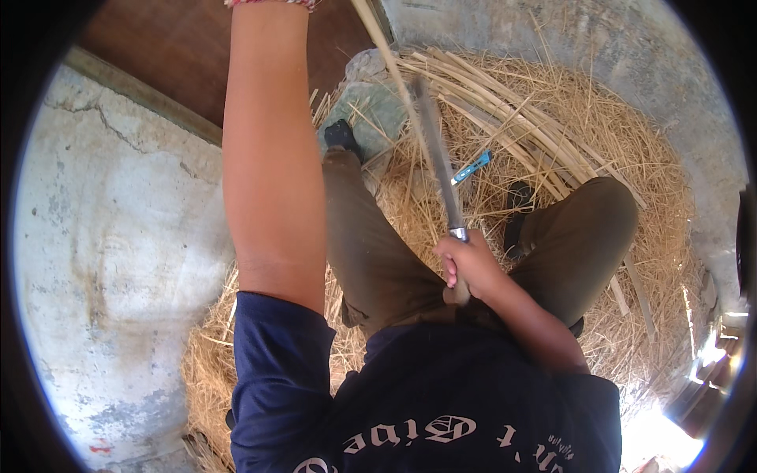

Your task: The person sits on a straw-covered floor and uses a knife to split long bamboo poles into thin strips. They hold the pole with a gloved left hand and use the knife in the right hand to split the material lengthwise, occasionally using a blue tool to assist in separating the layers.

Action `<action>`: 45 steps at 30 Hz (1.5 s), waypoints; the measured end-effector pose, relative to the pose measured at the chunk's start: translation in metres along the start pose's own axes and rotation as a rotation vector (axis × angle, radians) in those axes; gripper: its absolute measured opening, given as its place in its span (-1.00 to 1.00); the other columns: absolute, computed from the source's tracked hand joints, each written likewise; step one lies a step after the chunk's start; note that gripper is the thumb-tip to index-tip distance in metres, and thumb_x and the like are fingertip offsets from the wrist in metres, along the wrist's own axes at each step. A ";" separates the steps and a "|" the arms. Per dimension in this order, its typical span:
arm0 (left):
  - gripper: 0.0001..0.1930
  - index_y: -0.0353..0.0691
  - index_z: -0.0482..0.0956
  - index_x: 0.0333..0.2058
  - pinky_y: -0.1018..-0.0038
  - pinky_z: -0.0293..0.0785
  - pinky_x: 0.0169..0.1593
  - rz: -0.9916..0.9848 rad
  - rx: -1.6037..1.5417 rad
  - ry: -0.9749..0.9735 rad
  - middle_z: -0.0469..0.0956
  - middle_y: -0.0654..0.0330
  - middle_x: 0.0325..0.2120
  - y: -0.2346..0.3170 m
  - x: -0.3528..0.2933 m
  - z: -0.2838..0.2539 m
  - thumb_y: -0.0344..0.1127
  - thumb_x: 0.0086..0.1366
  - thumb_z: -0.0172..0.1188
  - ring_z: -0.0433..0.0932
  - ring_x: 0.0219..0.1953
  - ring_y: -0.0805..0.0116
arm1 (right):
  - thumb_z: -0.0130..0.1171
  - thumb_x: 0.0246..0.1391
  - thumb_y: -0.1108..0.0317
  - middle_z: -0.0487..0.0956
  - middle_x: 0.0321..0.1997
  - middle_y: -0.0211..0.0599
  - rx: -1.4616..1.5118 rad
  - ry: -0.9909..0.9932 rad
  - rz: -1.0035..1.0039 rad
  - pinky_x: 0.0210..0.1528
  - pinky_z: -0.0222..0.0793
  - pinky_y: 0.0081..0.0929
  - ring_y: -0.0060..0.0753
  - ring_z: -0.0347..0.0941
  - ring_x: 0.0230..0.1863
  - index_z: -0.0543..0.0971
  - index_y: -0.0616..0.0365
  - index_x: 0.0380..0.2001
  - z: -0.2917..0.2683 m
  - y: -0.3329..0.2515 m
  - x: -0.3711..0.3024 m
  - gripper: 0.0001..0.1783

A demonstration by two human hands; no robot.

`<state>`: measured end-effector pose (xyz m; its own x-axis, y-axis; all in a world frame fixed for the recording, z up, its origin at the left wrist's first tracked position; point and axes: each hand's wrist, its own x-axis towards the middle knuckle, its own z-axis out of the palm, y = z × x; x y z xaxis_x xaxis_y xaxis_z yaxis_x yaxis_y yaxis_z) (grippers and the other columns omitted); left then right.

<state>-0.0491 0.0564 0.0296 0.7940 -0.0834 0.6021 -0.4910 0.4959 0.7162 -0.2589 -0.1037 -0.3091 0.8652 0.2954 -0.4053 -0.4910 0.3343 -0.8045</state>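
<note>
My right hand is closed round the handle of a long, straight-bladed knife in front of my lap. Its blade points up and away, slightly blurred toward the tip. Close along the blade's left side runs a long, pale bamboo strip, which leaves the view at the top edge. Whether blade and strip touch, I cannot tell. My left arm stretches far forward, a woven bracelet at the wrist; the hand itself is beyond the top edge. A blue box cutter lies on the shavings just right of the blade.
Thin shavings heap over the floor around my legs. Several split bamboo strips lie at the far right. A greenish stone slab is beside my left foot. Worn walls rise left and right, with a brown panel at the far left.
</note>
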 end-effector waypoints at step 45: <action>-0.64 0.12 0.49 -0.60 0.54 -0.17 -0.76 -0.058 -0.105 -0.294 -0.03 0.57 -0.86 -0.003 0.006 -0.013 0.02 0.39 0.11 -0.03 -0.85 0.59 | 0.22 0.16 0.41 0.38 -0.75 -0.39 0.036 0.030 0.043 -0.70 0.20 -0.50 -0.56 0.27 -0.78 0.40 0.16 -0.65 -0.002 -0.008 0.001 -0.67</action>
<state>-0.0382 0.0654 0.0271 0.6747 -0.3524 0.6486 -0.3963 0.5684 0.7210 -0.2537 -0.1075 -0.3037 0.8454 0.2832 -0.4528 -0.5309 0.3538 -0.7700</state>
